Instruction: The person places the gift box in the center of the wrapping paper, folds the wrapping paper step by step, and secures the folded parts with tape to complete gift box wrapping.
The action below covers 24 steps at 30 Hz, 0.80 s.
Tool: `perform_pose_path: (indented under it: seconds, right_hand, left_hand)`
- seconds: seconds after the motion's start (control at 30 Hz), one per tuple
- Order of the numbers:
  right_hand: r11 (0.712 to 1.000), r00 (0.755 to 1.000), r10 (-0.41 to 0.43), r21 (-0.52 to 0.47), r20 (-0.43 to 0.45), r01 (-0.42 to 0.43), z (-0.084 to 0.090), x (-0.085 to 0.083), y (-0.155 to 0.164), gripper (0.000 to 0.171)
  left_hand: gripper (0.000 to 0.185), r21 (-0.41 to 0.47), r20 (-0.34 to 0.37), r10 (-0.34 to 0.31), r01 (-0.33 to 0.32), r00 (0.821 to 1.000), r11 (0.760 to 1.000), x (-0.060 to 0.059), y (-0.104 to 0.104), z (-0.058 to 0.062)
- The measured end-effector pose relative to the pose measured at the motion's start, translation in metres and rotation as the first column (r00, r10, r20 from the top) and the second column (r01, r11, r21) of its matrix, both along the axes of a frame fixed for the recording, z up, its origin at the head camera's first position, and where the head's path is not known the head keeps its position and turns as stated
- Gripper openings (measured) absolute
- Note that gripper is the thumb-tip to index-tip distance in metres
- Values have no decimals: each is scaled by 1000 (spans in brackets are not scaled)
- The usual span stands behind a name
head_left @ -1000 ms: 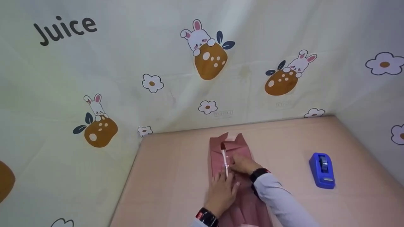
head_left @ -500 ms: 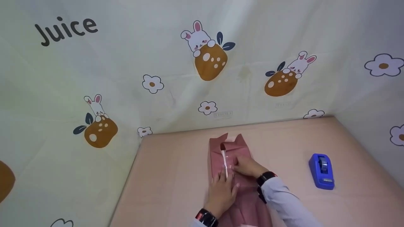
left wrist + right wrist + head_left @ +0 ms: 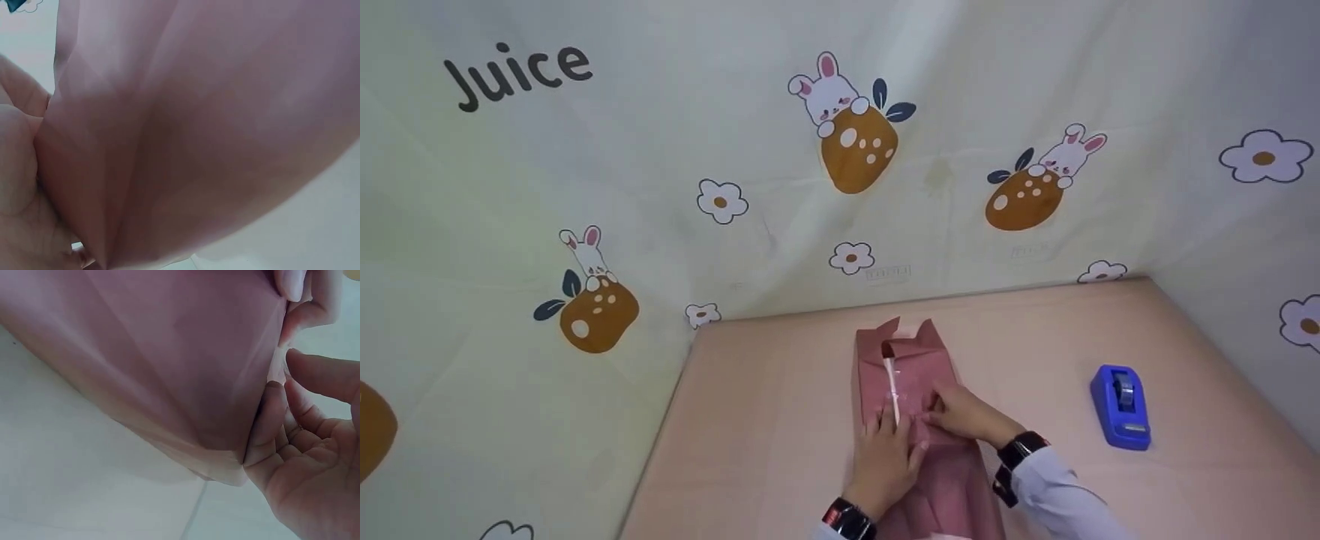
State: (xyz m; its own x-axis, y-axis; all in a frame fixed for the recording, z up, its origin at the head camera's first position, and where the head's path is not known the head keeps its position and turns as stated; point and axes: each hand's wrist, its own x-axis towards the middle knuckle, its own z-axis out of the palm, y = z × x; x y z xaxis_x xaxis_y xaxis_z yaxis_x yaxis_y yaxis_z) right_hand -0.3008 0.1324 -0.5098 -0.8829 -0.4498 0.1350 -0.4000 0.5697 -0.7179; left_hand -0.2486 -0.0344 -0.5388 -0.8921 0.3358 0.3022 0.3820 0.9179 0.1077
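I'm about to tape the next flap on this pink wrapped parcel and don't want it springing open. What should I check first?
1. Left hand lies on the pink wrapping paper: ok.
2. Right hand touches the fold beside the tape strip: ok.
3. Tape strip stuck flat along its whole length: cannot tell.
4. Blue tape dispenser is on the table, to the right of the parcel: ok.
5. Far end flaps folded in: not ok, they stand up.

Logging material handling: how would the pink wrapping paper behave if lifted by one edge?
The pink wrapping paper likely flops: it drapes in soft folds in both wrist views. Probably light, since light shows through it. It creases readily; the left hand presses it flat.
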Motion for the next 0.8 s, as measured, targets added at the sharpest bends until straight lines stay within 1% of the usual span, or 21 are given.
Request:
perform_pose_path:
  seconds: [0.13,0.23,0.33,0.47,0.57,0.7,0.77,0.8]
  right_hand:
    - [999,1000,6,-43,-26,-7,-8,15,8,10]
    - [997,999,-31,-68,-43,28,-15,27,12,8]
    - [994,993,-74,-83,-87,67,-20,38,15,7]
    - [993,984,-110,-68,-139,101,-22,48,16,6]
    - [993,977,-117,-32,-177,113,-20,55,14,7]
    - [994,963,-99,13,-252,106,-16,59,11,12]
    - [995,954,-85,29,-287,97,-14,59,9,16]
    - [995,953,-79,40,-293,95,-13,58,8,18]
  left_hand:
    - [60,-3,38,-15,15,999,1000,3,-3,-1]
    - [68,23,70,-35,33,997,999,5,-5,0]
    - [72,66,75,-62,57,995,996,7,-7,1]
    - [78,124,92,-101,89,991,988,7,-11,-1]
    - [82,170,146,-124,99,981,981,7,-14,-2]
    - [82,247,199,-145,93,969,965,7,-17,0]
    - [73,310,190,-141,77,972,948,8,-18,1]
    - [66,353,174,-135,67,975,933,7,-19,2]
